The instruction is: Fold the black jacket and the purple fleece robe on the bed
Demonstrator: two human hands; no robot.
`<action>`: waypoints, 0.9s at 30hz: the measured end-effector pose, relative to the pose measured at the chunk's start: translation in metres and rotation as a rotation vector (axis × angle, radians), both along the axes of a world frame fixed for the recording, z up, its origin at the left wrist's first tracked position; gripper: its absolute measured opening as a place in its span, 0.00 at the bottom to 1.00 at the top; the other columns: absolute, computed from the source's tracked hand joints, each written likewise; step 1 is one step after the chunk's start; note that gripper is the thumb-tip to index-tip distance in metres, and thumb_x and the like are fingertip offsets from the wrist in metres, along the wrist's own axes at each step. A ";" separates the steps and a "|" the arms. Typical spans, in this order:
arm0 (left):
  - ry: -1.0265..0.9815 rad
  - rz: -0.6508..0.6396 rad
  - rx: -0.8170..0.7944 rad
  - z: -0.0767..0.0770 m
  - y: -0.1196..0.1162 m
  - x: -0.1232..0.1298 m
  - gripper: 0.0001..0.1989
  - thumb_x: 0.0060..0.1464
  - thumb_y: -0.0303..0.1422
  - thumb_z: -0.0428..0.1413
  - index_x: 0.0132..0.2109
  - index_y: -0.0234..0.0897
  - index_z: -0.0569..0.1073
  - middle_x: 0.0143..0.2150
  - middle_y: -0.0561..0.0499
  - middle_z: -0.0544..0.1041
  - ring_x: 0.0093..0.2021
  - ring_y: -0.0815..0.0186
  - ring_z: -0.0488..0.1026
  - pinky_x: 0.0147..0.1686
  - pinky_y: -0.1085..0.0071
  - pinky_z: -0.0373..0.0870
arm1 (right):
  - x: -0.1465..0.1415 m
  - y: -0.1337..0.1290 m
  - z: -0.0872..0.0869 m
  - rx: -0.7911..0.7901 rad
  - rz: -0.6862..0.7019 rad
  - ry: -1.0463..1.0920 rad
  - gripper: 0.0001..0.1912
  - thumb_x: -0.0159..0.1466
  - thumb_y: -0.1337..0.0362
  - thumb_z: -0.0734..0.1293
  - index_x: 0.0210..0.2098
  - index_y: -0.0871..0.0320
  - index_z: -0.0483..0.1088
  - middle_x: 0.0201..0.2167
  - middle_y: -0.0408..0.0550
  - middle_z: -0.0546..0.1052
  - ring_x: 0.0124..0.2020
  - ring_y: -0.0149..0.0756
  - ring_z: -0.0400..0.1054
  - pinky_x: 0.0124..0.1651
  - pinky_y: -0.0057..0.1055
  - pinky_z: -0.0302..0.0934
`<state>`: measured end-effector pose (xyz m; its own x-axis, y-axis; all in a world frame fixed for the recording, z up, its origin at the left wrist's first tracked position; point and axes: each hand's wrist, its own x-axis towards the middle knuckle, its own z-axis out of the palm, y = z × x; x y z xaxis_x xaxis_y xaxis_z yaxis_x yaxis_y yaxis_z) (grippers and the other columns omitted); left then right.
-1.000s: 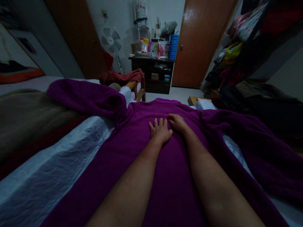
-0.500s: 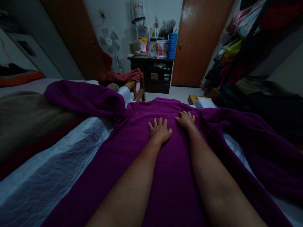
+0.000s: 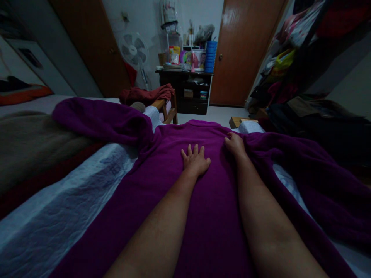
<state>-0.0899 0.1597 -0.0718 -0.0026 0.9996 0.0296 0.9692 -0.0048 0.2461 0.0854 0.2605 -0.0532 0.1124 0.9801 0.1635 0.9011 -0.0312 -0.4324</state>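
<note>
A purple long-sleeved garment lies spread out on the bed, its collar at the far end and its sleeves out to both sides. My left hand rests flat on the upper middle of it, fingers spread and nothing gripped. Close to the garment's right shoulder is my right hand, its fingers curled in. Those fingertips point away from me and are partly hidden, so whether they pinch any cloth does not show. The left sleeve bends across a brown blanket, and the right sleeve runs out toward the right edge.
Light blue bedding shows beside the garment, with the brown blanket at left. Past the bed's end are a wooden chair with red cloth, a dark cabinet and a fan. Dark clothes are piled at right.
My right hand has shifted slightly right, toward the shoulder, and its spread fingers have curled in. My left hand has stayed flat in the same place.
</note>
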 end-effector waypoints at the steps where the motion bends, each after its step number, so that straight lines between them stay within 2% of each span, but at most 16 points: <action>1: 0.000 0.000 0.004 0.000 0.000 0.000 0.34 0.57 0.49 0.45 0.68 0.44 0.55 0.71 0.45 0.51 0.70 0.43 0.41 0.63 0.36 0.37 | 0.000 0.000 0.000 -0.005 0.011 -0.007 0.22 0.62 0.64 0.58 0.53 0.59 0.71 0.50 0.55 0.76 0.52 0.44 0.69 0.54 0.34 0.58; 4: -0.001 0.000 0.007 0.001 0.000 0.000 0.33 0.57 0.49 0.45 0.68 0.45 0.55 0.71 0.45 0.51 0.70 0.43 0.41 0.63 0.36 0.37 | -0.002 -0.001 -0.002 -0.079 0.039 -0.061 0.19 0.62 0.65 0.58 0.48 0.56 0.74 0.49 0.53 0.77 0.52 0.44 0.69 0.53 0.35 0.58; 6: -0.003 0.000 0.002 0.001 -0.001 0.000 0.33 0.58 0.49 0.45 0.68 0.45 0.55 0.71 0.45 0.51 0.70 0.43 0.41 0.63 0.36 0.38 | -0.003 -0.001 -0.006 -0.120 0.068 -0.097 0.19 0.63 0.64 0.57 0.48 0.55 0.74 0.49 0.53 0.77 0.53 0.44 0.68 0.53 0.37 0.58; 8: -0.005 0.000 0.000 0.001 -0.001 0.000 0.34 0.58 0.49 0.45 0.68 0.44 0.55 0.71 0.45 0.51 0.70 0.43 0.41 0.63 0.36 0.38 | -0.004 -0.002 -0.012 -0.124 0.099 -0.145 0.20 0.65 0.61 0.57 0.52 0.56 0.71 0.53 0.54 0.74 0.56 0.45 0.65 0.55 0.38 0.57; 11: -0.007 0.001 0.002 0.002 -0.002 0.000 0.34 0.58 0.49 0.45 0.68 0.44 0.55 0.71 0.45 0.51 0.70 0.43 0.41 0.63 0.36 0.38 | -0.006 -0.001 -0.021 -0.088 0.106 -0.237 0.24 0.67 0.56 0.57 0.59 0.58 0.64 0.63 0.56 0.64 0.64 0.48 0.55 0.61 0.43 0.50; 14: -0.004 0.001 -0.005 0.003 -0.002 0.000 0.34 0.58 0.49 0.44 0.68 0.44 0.55 0.71 0.46 0.51 0.70 0.43 0.41 0.63 0.36 0.37 | -0.008 0.002 -0.027 -0.089 0.091 -0.289 0.28 0.68 0.52 0.54 0.63 0.59 0.59 0.67 0.57 0.57 0.67 0.50 0.49 0.64 0.46 0.45; 20: 0.008 0.006 -0.009 0.003 -0.003 0.001 0.34 0.58 0.50 0.43 0.68 0.44 0.54 0.72 0.47 0.50 0.70 0.44 0.41 0.63 0.37 0.37 | -0.006 0.012 -0.026 -0.083 0.100 -0.339 0.32 0.68 0.49 0.50 0.64 0.61 0.57 0.66 0.60 0.57 0.67 0.51 0.48 0.65 0.46 0.43; 25: 0.007 0.006 -0.010 0.002 -0.003 0.001 0.34 0.58 0.50 0.43 0.68 0.45 0.54 0.72 0.47 0.50 0.70 0.45 0.41 0.63 0.37 0.36 | -0.005 0.026 -0.023 -0.114 0.055 -0.337 0.32 0.68 0.46 0.48 0.65 0.55 0.55 0.68 0.56 0.54 0.67 0.54 0.45 0.64 0.57 0.39; 27: 0.008 0.005 -0.004 0.001 -0.002 0.001 0.34 0.57 0.50 0.42 0.68 0.45 0.54 0.72 0.47 0.50 0.70 0.45 0.40 0.63 0.37 0.35 | -0.005 0.032 -0.023 -0.143 0.034 -0.324 0.33 0.67 0.45 0.48 0.66 0.54 0.54 0.68 0.55 0.53 0.68 0.55 0.43 0.64 0.59 0.39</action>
<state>-0.0893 0.1577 -0.0707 -0.0073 0.9996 0.0255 0.9713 0.0010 0.2381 0.0802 0.2929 -0.0762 0.0439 0.9980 0.0461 0.9923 -0.0383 -0.1174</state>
